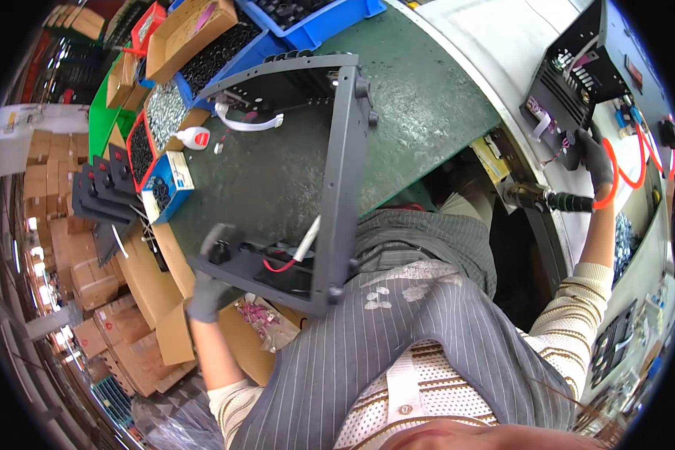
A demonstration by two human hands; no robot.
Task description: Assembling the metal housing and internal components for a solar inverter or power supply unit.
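Note:
My left hand (205, 297), in a grey glove, grips the lower left corner of a black metal casing (339, 176), its blurred fingers reaching inside. The casing is an open frame tilted above the green bench; a white cable (252, 123) hangs at its far side and a white-sleeved red wire (306, 238) near its lower edge. My right hand (597, 159), gloved too, is stretched out to the right with fingers curled at the lower corner of a second black casing (570, 97). Close to that wrist is a pneumatic screwdriver (547, 199) with a coiled orange hose (615, 176).
Blue bins (307, 30) and a red bin (141, 154) of small parts line the bench's far left side. A white-and-red bottle (193, 138) stands near a blue box (174, 196) of black rings. Dark panels (116, 176) stand left. Cardboard boxes (60, 202) are stacked beyond.

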